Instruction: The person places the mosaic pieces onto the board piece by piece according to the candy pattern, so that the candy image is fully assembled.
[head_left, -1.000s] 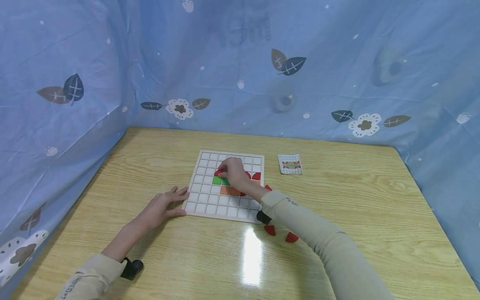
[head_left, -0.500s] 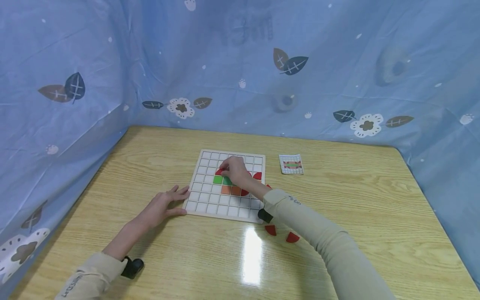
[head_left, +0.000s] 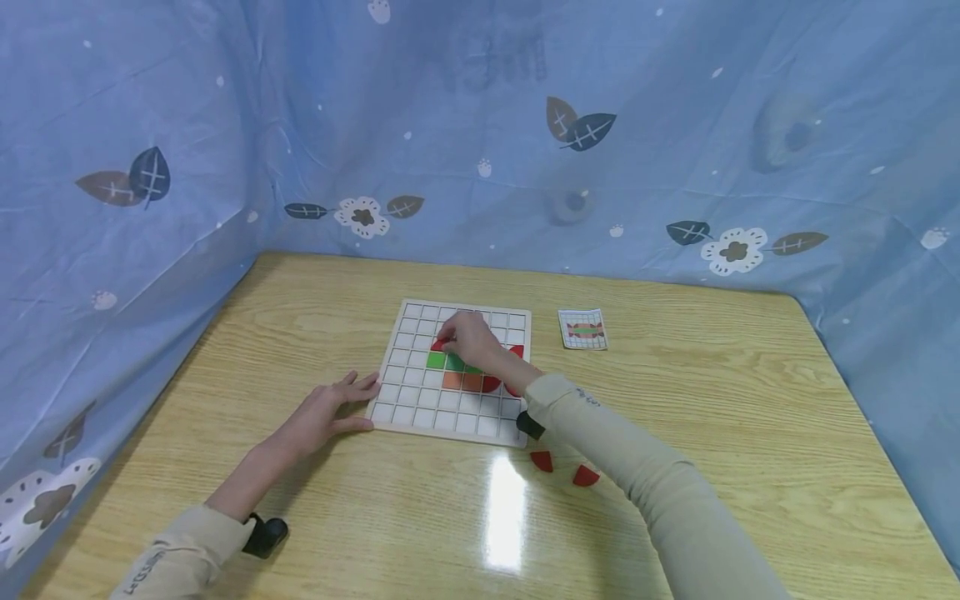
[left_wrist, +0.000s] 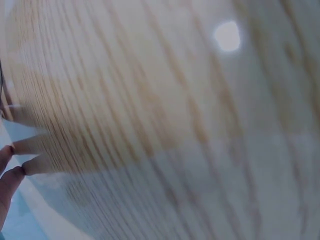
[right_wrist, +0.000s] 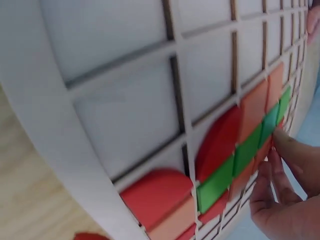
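A white gridded puzzle board (head_left: pixel 405 415) lies on the wooden table. My left hand (head_left: pixel 326 412) rests along its left edge, fingers spread and thumb at the near corner. Over the board's middle, my right hand (head_left: pixel 474 342) pinches a red quarter-circle tile (head_left: pixel 438 344) between thumb and fingers, at a cell just above a bright green square tile (head_left: pixel 436 360). Orange tiles (head_left: pixel 461 381) fill cells below. In the right wrist view, green tiles (right_wrist: pixel 216 185) run in a row between red and orange ones. My right fingers hide part of the pattern there.
A small printed pattern card (head_left: pixel 582 330) lies right of the board. Two loose red quarter-circle tiles, one (head_left: pixel 542 461) nearer the board and another (head_left: pixel 586 476) farther right, lie near my right sleeve. A blue patterned cloth (head_left: pixel 480 225) hangs behind the table.
My right hand stays over the same cell with the red tile, shifting only very slightly. The left hand keeps its place at the board's edge.
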